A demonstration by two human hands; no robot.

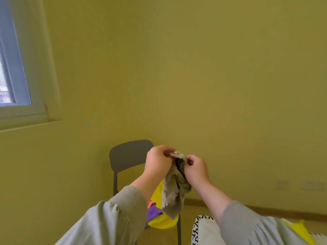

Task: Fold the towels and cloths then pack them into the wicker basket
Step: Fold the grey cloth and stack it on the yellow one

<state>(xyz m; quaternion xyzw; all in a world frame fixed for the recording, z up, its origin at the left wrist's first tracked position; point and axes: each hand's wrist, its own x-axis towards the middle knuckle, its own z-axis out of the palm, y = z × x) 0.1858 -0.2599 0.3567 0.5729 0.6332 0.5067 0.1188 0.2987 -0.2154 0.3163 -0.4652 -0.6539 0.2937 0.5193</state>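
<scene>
I hold a grey cloth (172, 193) up in the air in front of me. My left hand (158, 160) pinches its top edge, and my right hand (195, 167) grips it just to the right. The cloth hangs down crumpled between my wrists. Below it, a pile of cloths lies on a chair seat: a yellow cloth (161, 221), a purple cloth (153, 212) and a bit of a pink one (151, 203). Another yellow cloth (299, 230) shows at the lower right. The wicker basket is not in view.
A dark grey chair (129, 155) stands against the yellow wall. A white cushion with a black pattern (203, 230) lies at the lower right. A window (16, 71) is at the upper left. A wooden skirting board (283, 210) runs along the wall's foot.
</scene>
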